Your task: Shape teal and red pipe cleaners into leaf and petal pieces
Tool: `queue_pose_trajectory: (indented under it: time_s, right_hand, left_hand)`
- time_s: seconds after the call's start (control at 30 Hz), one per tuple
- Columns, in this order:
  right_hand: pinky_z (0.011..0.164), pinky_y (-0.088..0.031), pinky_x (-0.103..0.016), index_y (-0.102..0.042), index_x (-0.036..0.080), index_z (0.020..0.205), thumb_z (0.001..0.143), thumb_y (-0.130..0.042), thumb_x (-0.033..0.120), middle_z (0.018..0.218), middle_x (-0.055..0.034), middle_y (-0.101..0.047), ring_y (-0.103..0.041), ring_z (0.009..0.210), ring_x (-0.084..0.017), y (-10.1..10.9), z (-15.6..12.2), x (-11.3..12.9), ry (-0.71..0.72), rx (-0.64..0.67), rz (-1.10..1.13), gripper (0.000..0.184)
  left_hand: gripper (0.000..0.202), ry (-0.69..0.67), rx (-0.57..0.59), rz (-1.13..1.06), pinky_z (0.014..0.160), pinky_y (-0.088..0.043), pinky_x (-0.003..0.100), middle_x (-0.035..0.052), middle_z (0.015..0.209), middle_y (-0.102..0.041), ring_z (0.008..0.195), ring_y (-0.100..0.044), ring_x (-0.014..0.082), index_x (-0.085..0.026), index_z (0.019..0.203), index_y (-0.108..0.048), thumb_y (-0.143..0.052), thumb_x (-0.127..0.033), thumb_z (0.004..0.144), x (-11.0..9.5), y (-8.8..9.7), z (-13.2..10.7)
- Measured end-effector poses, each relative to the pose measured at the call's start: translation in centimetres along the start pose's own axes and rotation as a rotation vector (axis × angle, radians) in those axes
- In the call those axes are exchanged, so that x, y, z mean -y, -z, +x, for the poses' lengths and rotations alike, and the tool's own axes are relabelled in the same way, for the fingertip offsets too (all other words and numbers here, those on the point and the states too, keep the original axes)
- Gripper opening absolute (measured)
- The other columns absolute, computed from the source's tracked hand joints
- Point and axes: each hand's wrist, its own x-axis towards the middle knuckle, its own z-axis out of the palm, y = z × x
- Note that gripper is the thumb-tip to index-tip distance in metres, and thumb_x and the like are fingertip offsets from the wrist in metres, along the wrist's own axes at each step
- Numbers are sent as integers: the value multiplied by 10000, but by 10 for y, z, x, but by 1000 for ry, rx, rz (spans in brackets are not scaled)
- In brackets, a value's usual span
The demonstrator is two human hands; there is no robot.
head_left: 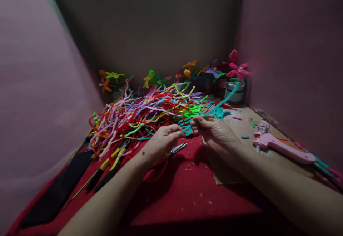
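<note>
My right hand (218, 136) pinches a long teal pipe cleaner (223, 102), whose free end slants up and to the right. Thumb and fingers of my left hand (166, 139) are closed on teal pipe cleaner at the near side; whether it is the same piece is hard to see. Short teal pipe cleaner pieces (187, 130) show between and behind the hands, partly covered by fingers. Just beyond my right hand lies a bent teal shape (221, 113). Scissors (177, 150) rest on the red cloth under my left wrist, their handles partly hidden.
A big heap of multicoloured pipe cleaners (150, 107) spreads behind my left hand. Yellow-and-black pliers (115, 164) and a black pouch (57, 189) lie at left. The pink glue gun (281, 144) rests on cardboard (246, 121) at right. Pipe-cleaner flowers (238, 71) stand along the back.
</note>
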Motion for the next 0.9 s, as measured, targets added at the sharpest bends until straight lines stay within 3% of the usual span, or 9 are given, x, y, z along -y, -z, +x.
queue_pose_trajectory:
  time_s: [0.2, 0.37, 0.47, 0.63, 0.83, 0.9]
  right_hand:
    - [537, -456, -230, -637, 123, 656, 708, -622, 135, 626, -40, -632, -564, 529, -100, 3, 4, 5, 18, -68, 4, 55]
    - [537, -457, -223, -635, 119, 652, 741, -581, 109, 610, -44, -623, -558, 523, -96, 5, 7, 10, 4, -78, 22, 104]
    - [528, -456, -205, -632, 116, 642, 772, -531, 84, 614, -44, -620, -558, 530, -90, 5, 7, 13, 8, -132, 29, 167]
    - [522, -473, -182, -631, 102, 649, 787, -515, 70, 634, -48, -628, -580, 555, -90, 5, 7, 14, 28, -130, 77, 183]
    - [550, -508, -178, -625, 123, 683, 819, -463, 56, 640, -28, -639, -601, 563, -86, 5, 11, 19, 35, -206, 226, 222]
    - [574, -519, -180, -622, 130, 671, 814, -477, 55, 647, -28, -645, -609, 579, -86, 3, 10, 18, 25, -203, 272, 216]
  left_hand:
    - [190, 8, -27, 31, 380, -127, 189, -87, 448, -296, 381, -211, 43, -160, 676, -496, -542, -337, 730, 5, 3, 2]
    - [222, -118, -104, 247, 422, -207, 176, -62, 501, -370, 447, -292, 46, -133, 655, -540, -523, -336, 744, 7, 7, 5]
    - [222, -106, -113, 271, 405, -192, 174, -66, 482, -369, 429, -284, 43, -134, 648, -531, -512, -329, 753, 4, 9, 4]
    - [218, -96, -103, 78, 377, -171, 162, -74, 446, -362, 379, -266, 28, -138, 645, -507, -544, -327, 748, 2, 21, 4]
    - [153, -164, -358, -334, 344, -197, 139, -77, 458, -389, 339, -294, 15, -141, 704, -526, -599, -275, 702, 15, 41, 17]
    - [142, -135, -356, -368, 336, -209, 141, -71, 470, -411, 336, -305, 16, -137, 725, -544, -608, -260, 691, 19, 36, 19]
